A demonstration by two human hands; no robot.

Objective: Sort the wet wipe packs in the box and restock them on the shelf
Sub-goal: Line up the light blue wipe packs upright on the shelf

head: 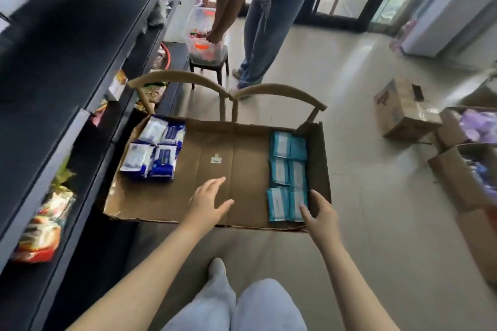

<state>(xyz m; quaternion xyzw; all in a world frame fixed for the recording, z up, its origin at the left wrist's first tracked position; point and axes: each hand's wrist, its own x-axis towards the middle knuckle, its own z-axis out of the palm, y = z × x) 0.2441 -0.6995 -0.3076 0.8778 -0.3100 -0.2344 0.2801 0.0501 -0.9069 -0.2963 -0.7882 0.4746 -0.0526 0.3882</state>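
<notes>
Here we are over the cardboard box (250,153), sitting on a wooden chair (282,88) beside the dark shelf (80,105). The sorting looks as good as done. The blue-and-white packs (154,150) are bunched in the far left corner of the box, the teal packs (287,166) are lined up in two columns along its right wall, and the floor is bare cardboard between them.

The left hand (208,200) hovers flat over that bare middle near the near edge, fingers straight and apart, holding nothing. The right hand (321,212) is at the near right corner, fingers spread, fingertips on the nearest teal pack (278,203) and thumb by the box wall. It's not closed round anything that I can see.

So by my reading we're at the turn from sorting to restocking. The next move calls for a proper grip on those nearest teal packs, probably both hands gathering a stack, then a lift clear of the rim and a swing left to an open spot on the shelf.
</notes>
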